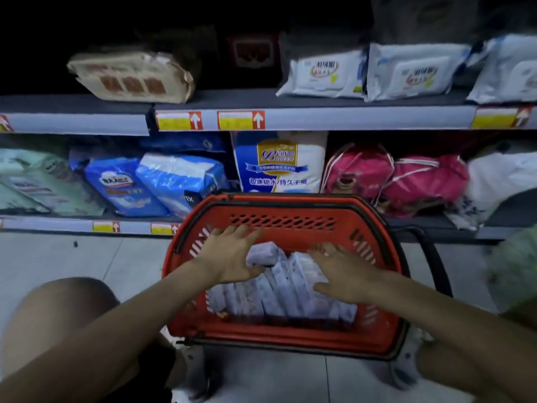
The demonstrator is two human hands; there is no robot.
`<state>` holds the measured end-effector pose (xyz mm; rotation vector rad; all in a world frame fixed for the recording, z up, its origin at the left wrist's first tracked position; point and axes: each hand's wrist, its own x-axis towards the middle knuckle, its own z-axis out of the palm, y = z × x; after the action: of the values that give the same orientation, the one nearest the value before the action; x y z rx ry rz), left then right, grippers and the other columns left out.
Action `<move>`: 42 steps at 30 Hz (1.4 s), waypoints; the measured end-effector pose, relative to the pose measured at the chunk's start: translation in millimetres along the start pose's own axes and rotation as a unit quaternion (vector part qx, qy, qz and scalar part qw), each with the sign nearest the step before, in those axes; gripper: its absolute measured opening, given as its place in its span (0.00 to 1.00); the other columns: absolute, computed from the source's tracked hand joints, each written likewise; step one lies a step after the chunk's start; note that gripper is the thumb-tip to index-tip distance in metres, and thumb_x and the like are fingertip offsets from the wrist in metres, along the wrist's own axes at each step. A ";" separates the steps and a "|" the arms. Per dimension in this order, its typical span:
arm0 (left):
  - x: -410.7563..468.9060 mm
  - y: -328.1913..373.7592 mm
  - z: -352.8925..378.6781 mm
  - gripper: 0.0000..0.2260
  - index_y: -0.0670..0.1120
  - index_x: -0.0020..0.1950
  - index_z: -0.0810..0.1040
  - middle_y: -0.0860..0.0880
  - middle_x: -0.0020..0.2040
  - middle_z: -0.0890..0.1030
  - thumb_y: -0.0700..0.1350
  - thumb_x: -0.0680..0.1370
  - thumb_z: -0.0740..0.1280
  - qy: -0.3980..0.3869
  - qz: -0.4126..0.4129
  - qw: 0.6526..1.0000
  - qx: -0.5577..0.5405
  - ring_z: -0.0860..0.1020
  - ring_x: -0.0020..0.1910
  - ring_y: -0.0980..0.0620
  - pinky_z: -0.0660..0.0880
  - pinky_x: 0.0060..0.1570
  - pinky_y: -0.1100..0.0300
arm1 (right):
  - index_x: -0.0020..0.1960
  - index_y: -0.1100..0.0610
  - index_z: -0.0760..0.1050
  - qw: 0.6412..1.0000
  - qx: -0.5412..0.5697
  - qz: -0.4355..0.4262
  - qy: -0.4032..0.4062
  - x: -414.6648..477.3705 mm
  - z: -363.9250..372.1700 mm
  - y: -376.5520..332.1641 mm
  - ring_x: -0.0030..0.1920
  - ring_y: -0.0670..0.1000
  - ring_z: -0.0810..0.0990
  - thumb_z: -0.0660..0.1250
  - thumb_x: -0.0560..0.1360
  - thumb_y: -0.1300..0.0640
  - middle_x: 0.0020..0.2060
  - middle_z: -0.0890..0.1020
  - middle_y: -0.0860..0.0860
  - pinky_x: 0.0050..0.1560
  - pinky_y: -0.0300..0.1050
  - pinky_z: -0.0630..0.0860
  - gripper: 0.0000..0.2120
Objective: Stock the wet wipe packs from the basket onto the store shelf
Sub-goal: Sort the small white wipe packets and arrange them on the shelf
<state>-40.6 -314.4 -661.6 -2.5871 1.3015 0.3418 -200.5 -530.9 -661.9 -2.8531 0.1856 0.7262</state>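
Knee left of basket; inside, left grip spread against raised wet wipe pack, right grip spread on packs (upright row).

One view only is given, from a wide-angle camera worn on the head. It is aimed forward and down from a low, close position, so the red basket is seen from above at centre and the store shelf is faced just beyond. The top is lost in darkness, possibly hiding a further level
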 end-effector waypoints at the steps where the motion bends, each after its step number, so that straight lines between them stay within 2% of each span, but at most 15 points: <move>1: 4.8 -2.6 12.0 0.45 0.55 0.84 0.56 0.48 0.76 0.70 0.76 0.70 0.52 -0.021 0.003 1.000 0.013 0.72 0.71 0.42 0.71 0.67 0.46 | 0.83 0.54 0.49 0.999 -0.031 0.001 -0.020 2.3 10.4 0.2 0.77 0.64 0.60 0.66 0.79 0.42 0.77 0.58 0.62 0.74 0.56 0.65 0.41; 3: 13.2 -5.2 33.6 0.44 0.55 0.84 0.53 0.46 0.76 0.69 0.73 0.74 0.61 -0.050 0.013 0.998 0.040 0.71 0.72 0.41 0.70 0.67 0.45 | 0.83 0.56 0.48 0.996 -0.073 -0.007 -0.047 6.3 25.2 -0.7 0.77 0.63 0.59 0.65 0.80 0.44 0.78 0.57 0.63 0.73 0.56 0.65 0.41; 8: 33.1 -4.1 71.5 0.46 0.53 0.85 0.44 0.43 0.83 0.58 0.70 0.77 0.62 -0.117 0.030 0.990 0.070 0.63 0.79 0.40 0.64 0.72 0.43 | 0.83 0.56 0.47 0.990 -0.112 -0.024 -0.076 17.2 43.9 -0.3 0.74 0.64 0.64 0.64 0.81 0.47 0.76 0.61 0.62 0.70 0.57 0.68 0.39; 11: 52.2 -0.1 90.7 0.48 0.51 0.85 0.43 0.43 0.83 0.58 0.69 0.76 0.65 -0.110 0.034 0.991 0.067 0.62 0.79 0.39 0.63 0.75 0.42 | 0.83 0.56 0.48 0.990 -0.116 -0.026 -0.077 21.9 46.7 0.9 0.72 0.63 0.65 0.65 0.80 0.48 0.75 0.62 0.61 0.68 0.56 0.68 0.39; 14: 70.9 7.5 104.3 0.49 0.49 0.85 0.44 0.43 0.81 0.59 0.66 0.76 0.69 -0.100 0.022 0.994 0.041 0.62 0.79 0.40 0.67 0.73 0.42 | 0.83 0.56 0.47 0.989 -0.127 -0.030 -0.064 26.7 45.4 2.8 0.72 0.63 0.66 0.65 0.80 0.51 0.75 0.62 0.61 0.68 0.56 0.69 0.39; 20: 93.8 26.7 125.1 0.45 0.44 0.84 0.51 0.42 0.77 0.64 0.55 0.77 0.74 -0.071 -0.042 0.996 -0.039 0.65 0.76 0.39 0.68 0.70 0.43 | 0.83 0.57 0.47 0.988 -0.147 -0.034 -0.039 30.8 43.7 10.7 0.71 0.63 0.67 0.65 0.80 0.52 0.74 0.64 0.61 0.68 0.58 0.70 0.39; 26: 114.0 37.3 123.9 0.26 0.42 0.73 0.67 0.41 0.68 0.71 0.41 0.78 0.72 -0.055 -0.072 0.996 0.019 0.73 0.66 0.38 0.72 0.60 0.45 | 0.83 0.58 0.47 0.988 -0.143 -0.037 -0.037 29.2 40.7 15.6 0.73 0.63 0.65 0.64 0.81 0.52 0.75 0.63 0.62 0.71 0.59 0.67 0.38; 29: 121.7 36.5 118.5 0.21 0.44 0.69 0.71 0.43 0.64 0.74 0.38 0.78 0.71 -0.036 -0.091 0.995 0.015 0.77 0.61 0.40 0.71 0.47 0.49 | 0.83 0.58 0.47 0.989 -0.138 -0.035 -0.043 28.4 39.3 16.8 0.73 0.63 0.65 0.64 0.81 0.52 0.75 0.62 0.62 0.72 0.60 0.67 0.38; 32: 119.6 32.2 113.3 0.16 0.47 0.63 0.74 0.46 0.55 0.79 0.39 0.77 0.73 -0.003 -0.116 0.993 -0.029 0.80 0.55 0.42 0.67 0.40 0.52 | 0.83 0.58 0.46 0.989 -0.139 -0.033 -0.041 29.4 36.2 17.8 0.73 0.63 0.65 0.64 0.81 0.53 0.75 0.62 0.62 0.70 0.57 0.69 0.38; 35: 107.8 17.8 102.4 0.13 0.49 0.52 0.72 0.50 0.40 0.76 0.43 0.75 0.75 0.031 -0.141 0.987 -0.073 0.82 0.47 0.42 0.66 0.43 0.54 | 0.83 0.57 0.45 0.991 -0.129 -0.029 -0.032 29.5 28.6 18.2 0.76 0.64 0.62 0.64 0.81 0.55 0.77 0.60 0.63 0.70 0.55 0.67 0.38; 38: 95.5 -10.9 65.2 0.18 0.49 0.53 0.76 0.50 0.43 0.81 0.50 0.71 0.81 0.037 -0.153 0.968 -0.194 0.81 0.44 0.46 0.70 0.40 0.56 | 0.83 0.55 0.46 0.992 -0.126 -0.023 -0.019 28.3 16.5 15.0 0.74 0.62 0.65 0.64 0.81 0.52 0.76 0.62 0.61 0.69 0.54 0.68 0.38; 42: 69.7 -36.2 -2.4 0.19 0.50 0.48 0.79 0.51 0.46 0.86 0.51 0.65 0.85 0.042 -0.149 0.918 -0.366 0.85 0.44 0.48 0.83 0.44 0.49 | 0.83 0.54 0.46 0.996 -0.088 -0.007 -0.009 25.0 -7.9 6.0 0.71 0.61 0.66 0.63 0.82 0.47 0.74 0.64 0.59 0.68 0.54 0.68 0.37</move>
<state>29.3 -346.8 -677.1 -3.3867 0.8733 0.7926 -176.1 -540.2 -668.0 -3.0077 0.1028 0.8032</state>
